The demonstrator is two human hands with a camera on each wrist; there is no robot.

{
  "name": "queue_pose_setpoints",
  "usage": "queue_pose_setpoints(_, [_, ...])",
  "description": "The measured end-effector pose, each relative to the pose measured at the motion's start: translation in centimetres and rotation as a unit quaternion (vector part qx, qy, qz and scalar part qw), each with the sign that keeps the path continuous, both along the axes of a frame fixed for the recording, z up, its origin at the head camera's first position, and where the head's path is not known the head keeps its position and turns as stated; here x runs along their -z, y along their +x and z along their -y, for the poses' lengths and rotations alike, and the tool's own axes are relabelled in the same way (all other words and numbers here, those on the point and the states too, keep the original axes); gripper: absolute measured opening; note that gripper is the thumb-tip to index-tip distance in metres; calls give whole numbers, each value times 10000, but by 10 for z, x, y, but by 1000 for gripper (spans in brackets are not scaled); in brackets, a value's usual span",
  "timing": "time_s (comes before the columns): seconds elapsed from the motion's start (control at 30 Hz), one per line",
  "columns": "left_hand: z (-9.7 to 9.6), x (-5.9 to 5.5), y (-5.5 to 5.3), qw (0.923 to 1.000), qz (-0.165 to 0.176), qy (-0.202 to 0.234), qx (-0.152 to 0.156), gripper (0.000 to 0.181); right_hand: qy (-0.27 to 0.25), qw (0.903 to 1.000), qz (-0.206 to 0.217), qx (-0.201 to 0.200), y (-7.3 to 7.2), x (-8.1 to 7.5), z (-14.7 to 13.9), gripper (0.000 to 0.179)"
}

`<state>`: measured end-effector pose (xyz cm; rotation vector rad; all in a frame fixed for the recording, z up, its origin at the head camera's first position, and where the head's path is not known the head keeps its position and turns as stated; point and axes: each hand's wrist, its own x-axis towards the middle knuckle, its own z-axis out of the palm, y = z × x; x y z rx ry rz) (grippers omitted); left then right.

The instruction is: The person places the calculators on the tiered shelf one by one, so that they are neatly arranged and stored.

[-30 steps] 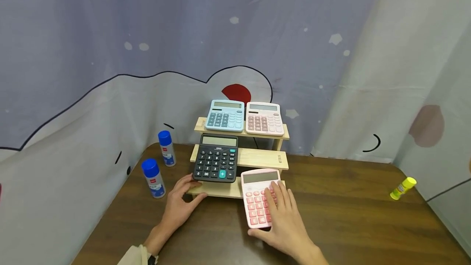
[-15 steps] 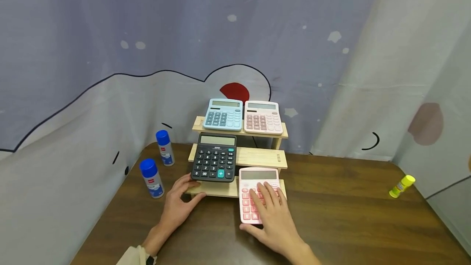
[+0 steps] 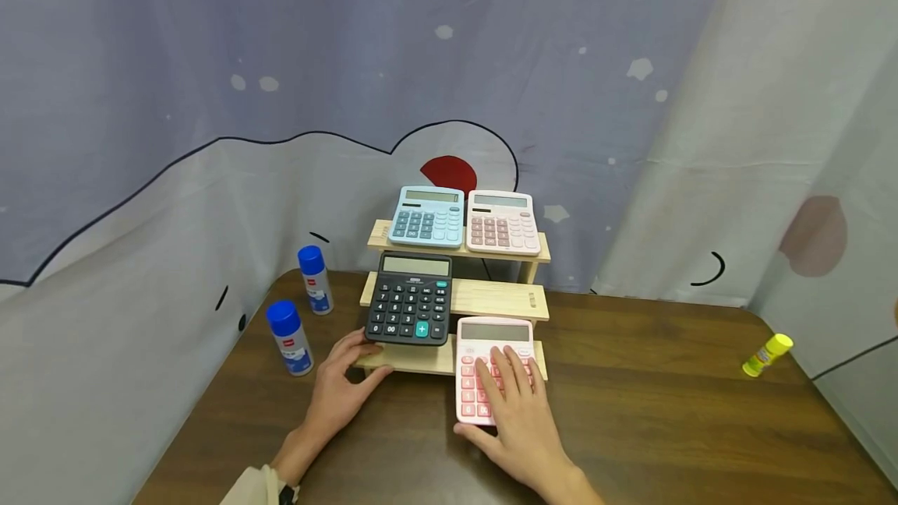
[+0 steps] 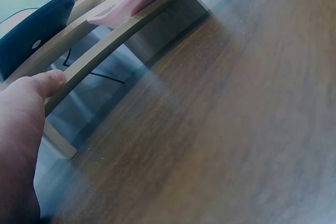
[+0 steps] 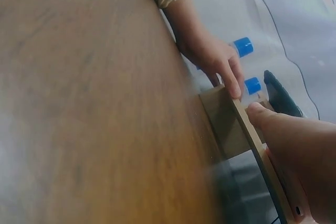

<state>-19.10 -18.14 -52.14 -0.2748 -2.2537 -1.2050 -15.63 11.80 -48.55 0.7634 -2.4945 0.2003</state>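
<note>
A three-step wooden rack [image 3: 498, 299] stands on the table with calculators on it. My left hand [image 3: 338, 396] grips the left end of its lowest step; the left wrist view shows the thumb [image 4: 51, 81] against the front edge. My right hand [image 3: 525, 427] lies over a pink calculator [image 3: 484, 345] on the lowest step's right side. Its fingers spread fairly straight across the keys, covering many of them, and its thumb is by the lower left corner. A black calculator [image 3: 412, 298] leans on the left side, across the middle step.
On the top step sit a blue calculator [image 3: 426, 217] and a pale pink calculator [image 3: 501, 223]. Two blue-capped spray cans [image 3: 293, 349] stand left of the rack. A yellow glue stick [image 3: 768, 355] is at the table's far right. Curtains hang behind.
My right hand has shifted slightly left with the pink calculator, which was tilted and now sits straighter on the lowest step. The left hand has kept its grip on the rack.
</note>
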Motion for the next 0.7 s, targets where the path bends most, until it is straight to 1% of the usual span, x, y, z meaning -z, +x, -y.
queue_pose_setpoints(0.3, [0,0,-1,10000,-5,8,54,30,-17,10000,-31,-44,-3,0,0,93])
queue_pose_setpoints(0.7, [0,-1,0,9999,-43,22,91,31,-31,9999,60,133,-1,2,5,91])
